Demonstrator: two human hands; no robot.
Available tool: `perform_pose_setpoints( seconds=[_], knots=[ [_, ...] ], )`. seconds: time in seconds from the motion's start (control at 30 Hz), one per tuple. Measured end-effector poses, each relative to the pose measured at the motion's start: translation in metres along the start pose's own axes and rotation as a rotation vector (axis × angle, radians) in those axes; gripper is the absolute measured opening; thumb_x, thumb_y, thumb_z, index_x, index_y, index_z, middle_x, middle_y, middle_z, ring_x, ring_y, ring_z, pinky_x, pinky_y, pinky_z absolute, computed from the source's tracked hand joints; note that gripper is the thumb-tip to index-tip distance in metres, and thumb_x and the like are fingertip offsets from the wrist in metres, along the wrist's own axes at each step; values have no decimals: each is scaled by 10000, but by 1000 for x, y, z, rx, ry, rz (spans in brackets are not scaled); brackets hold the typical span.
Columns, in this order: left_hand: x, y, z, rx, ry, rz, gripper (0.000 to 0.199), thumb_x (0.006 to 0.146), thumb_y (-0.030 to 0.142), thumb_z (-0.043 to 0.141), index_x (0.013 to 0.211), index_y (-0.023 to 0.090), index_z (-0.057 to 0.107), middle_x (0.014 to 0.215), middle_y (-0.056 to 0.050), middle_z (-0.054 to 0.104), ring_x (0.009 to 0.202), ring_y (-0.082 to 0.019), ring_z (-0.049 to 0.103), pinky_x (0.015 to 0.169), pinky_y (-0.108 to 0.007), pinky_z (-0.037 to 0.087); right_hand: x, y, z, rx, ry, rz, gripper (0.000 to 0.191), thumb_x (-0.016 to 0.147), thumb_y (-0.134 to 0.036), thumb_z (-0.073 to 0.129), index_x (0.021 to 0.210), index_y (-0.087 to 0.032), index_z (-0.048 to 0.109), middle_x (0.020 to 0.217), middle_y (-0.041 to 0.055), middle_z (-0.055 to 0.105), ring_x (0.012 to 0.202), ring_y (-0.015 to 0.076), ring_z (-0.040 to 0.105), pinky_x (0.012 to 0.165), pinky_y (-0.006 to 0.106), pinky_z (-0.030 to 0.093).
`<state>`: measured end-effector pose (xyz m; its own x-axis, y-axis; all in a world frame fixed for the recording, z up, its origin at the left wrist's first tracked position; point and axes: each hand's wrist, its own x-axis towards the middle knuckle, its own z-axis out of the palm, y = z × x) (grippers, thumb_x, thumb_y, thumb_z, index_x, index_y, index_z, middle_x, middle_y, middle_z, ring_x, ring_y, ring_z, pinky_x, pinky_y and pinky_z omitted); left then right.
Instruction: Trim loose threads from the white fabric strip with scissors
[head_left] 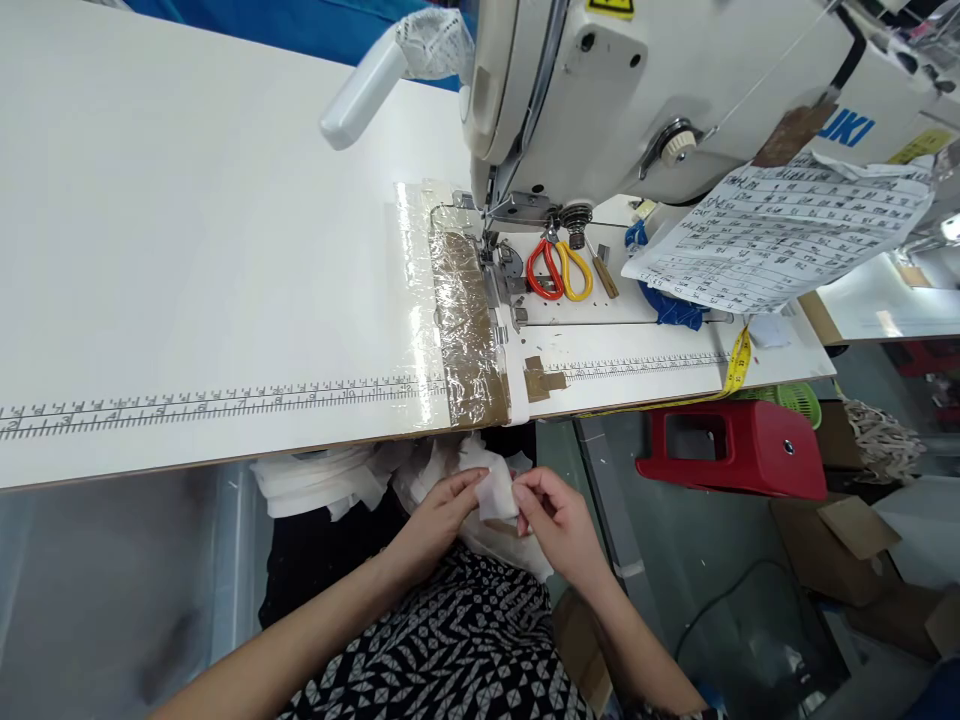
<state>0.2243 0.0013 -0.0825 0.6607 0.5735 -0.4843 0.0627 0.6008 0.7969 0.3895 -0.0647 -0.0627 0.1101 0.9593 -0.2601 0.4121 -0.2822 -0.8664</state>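
Over my lap, just below the table's front edge, a small piece of white fabric point(496, 492) is stretched between my two hands. My left hand point(444, 512) pinches its left side, and my right hand point(553, 515) grips its right side with thumb and fingers. More white cloth hangs around and beneath the piece. To the left, a stack of white fabric pieces point(322, 480) lies across my dark-clad leg. A white strip point(516, 385) runs from the sewing machine's point(555, 120) foot area down over the table edge.
On the white table point(187, 230) are printed rulers, brown tape, red-and-yellow-handled scissors point(559, 268) and a small wooden-handled tool point(604, 275). A handwritten sheet point(780, 230) hangs from the machine. A yellow tape measure point(738, 362) drapes over the edge. A red stool point(739, 450) stands at right.
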Motion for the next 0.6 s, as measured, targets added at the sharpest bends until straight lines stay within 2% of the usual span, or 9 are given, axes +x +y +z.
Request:
perform_pose_setpoints(
  seconds=[0.1,0.17,0.2,0.23,0.3,0.37,0.4,0.5,0.6],
  knots=[
    [0,13,11,-193,62,-39,447,778,553,615,821,117,523,686,16,500,585,-47,414,559,-157,358,-4,-19,-5,-184,170,-264,210,942,-278,467,812,-153,577,750,19,581,665,74,522,618,190,407],
    [-7,24,13,-110,-49,-19,463,781,569,609,776,133,455,624,45,431,531,-32,367,508,-144,317,-1,-30,-12,-232,311,-395,153,936,-210,458,902,-164,601,849,38,608,802,100,553,719,213,437],
    [-12,31,13,-46,-147,-26,453,802,571,583,774,144,434,596,57,399,499,-31,344,479,-144,298,2,-35,-15,-212,297,-425,177,943,-196,438,987,-175,608,926,47,628,910,114,569,804,233,456],
    [-18,39,13,22,-258,-46,431,830,561,552,776,154,420,578,67,373,471,-30,318,452,-146,274,6,-39,-19,-176,205,-444,223,954,-199,415,1070,-187,605,1020,52,638,1026,123,565,913,260,454],
    [-33,59,9,178,-452,-90,380,882,516,492,770,161,416,569,69,335,457,-31,274,425,-149,225,16,-48,-26,-80,-155,-451,274,978,-233,367,1097,-191,611,1086,35,647,1100,111,565,1111,320,365],
    [-47,81,2,380,-520,-76,347,904,462,476,751,152,450,593,52,346,503,-35,272,445,-149,213,27,-55,-34,31,-524,-458,294,979,-285,367,904,-161,623,899,4,660,913,80,610,1182,347,291],
    [-54,92,-4,484,-505,-49,343,906,450,478,743,148,478,607,42,368,532,-40,289,465,-149,225,32,-58,-39,83,-650,-466,303,968,-308,394,805,-152,597,781,-16,630,787,64,596,1174,348,304],
    [-71,114,-25,694,-365,14,350,890,463,491,733,160,566,632,22,451,572,-53,361,500,-147,278,41,-68,-52,120,-841,-458,271,913,-327,500,720,-146,561,684,-24,561,667,52,523,949,265,479],
    [-86,119,-48,827,-277,13,326,857,483,514,775,203,660,651,15,556,557,-63,442,486,-141,331,43,-78,-69,-26,-880,-423,208,904,-303,524,816,-137,611,742,0,595,666,52,513,661,158,444]
  ],
)
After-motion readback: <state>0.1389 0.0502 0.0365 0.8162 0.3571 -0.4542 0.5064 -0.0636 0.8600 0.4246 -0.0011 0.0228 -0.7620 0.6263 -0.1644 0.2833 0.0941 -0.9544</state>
